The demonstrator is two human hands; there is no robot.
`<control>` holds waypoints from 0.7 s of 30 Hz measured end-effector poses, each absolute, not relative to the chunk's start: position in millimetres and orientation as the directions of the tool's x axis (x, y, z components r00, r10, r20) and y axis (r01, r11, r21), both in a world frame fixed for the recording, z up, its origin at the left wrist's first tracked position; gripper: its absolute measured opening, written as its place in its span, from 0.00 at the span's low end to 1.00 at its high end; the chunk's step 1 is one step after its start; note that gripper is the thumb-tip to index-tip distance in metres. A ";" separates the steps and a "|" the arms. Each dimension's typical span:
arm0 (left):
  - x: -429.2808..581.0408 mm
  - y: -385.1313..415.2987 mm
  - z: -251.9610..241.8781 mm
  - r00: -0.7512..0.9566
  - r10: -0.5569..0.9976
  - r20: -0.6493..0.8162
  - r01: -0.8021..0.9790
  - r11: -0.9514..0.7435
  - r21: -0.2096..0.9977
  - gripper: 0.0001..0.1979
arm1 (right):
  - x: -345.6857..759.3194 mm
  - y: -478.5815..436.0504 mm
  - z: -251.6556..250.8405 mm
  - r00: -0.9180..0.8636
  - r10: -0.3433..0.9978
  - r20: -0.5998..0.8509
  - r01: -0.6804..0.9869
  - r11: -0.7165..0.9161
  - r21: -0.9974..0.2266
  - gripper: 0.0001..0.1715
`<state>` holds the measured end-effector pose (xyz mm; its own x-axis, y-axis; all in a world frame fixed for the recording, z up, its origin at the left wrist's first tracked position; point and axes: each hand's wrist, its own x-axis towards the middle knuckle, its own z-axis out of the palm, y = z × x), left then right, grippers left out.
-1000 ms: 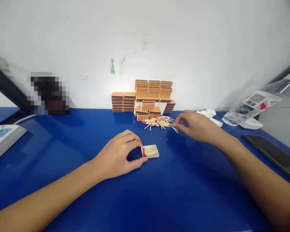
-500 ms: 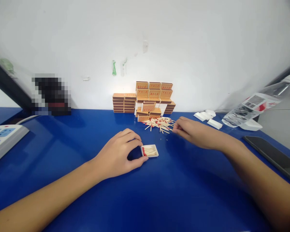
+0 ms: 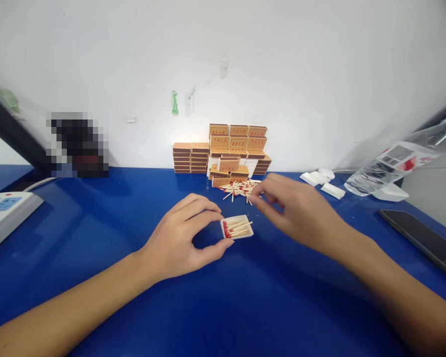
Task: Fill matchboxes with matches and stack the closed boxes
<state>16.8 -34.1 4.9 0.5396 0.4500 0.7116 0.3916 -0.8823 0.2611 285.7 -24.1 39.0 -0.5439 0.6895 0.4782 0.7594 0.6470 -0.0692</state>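
Matchbox tray (image 3: 241, 218) sits in the left hand (image 3: 184, 235), left end pinched between thumb and forefinger. The right hand (image 3: 301, 210) half-curls near loose matches (image 3: 236, 189); whether it holds any, I cannot tell.

To my right: dark phone (image 3: 423, 243) flat on blue tabletop (image 3: 223, 307), clear bottle (image 3: 379, 171) with red-and-white label farther back, small white pieces (image 3: 333, 191) beside it. My left: white power strip (image 3: 20, 220), blue socket panels, cut off by frame. Green smear (image 3: 175, 103) on white wall (image 3: 301, 74).
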 end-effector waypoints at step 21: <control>11.8 -29.1 -3.8 0.638 0.582 0.505 0.496 -0.811 0.309 0.11 | 314.2 9.8 16.5 -0.376 0.927 -0.009 0.914 0.369 -0.171 0.14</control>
